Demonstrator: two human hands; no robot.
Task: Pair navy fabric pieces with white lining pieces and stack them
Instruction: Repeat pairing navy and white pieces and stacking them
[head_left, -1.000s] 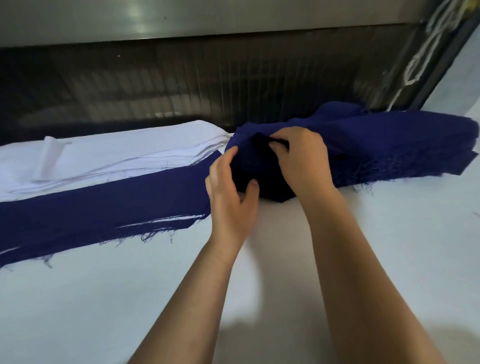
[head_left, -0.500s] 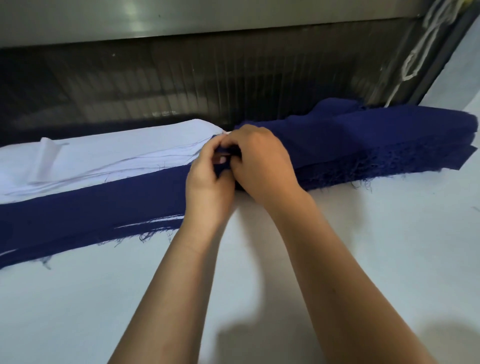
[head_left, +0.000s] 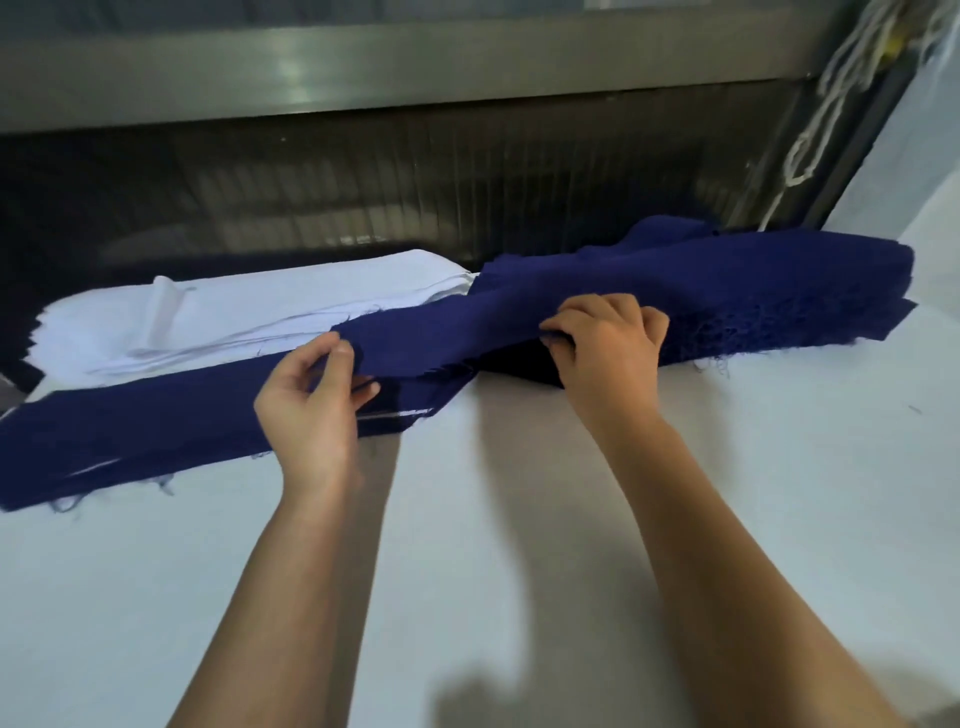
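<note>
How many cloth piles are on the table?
3: white pile at back left, left navy pile at front left, right navy pile at right. The left hand and right hand hold one loose navy piece above them; others may be hidden.

1. Navy stack (head_left: 779, 296): frayed pieces piled at the far right of the desk (head_left: 675, 519).
2. Top navy piece (head_left: 441, 338): raised off that stack, stretched leftward.
3. Navy strip (head_left: 130, 441): flat, front left.
4. White lining stack (head_left: 291, 306): flat, just behind the strip.
</note>
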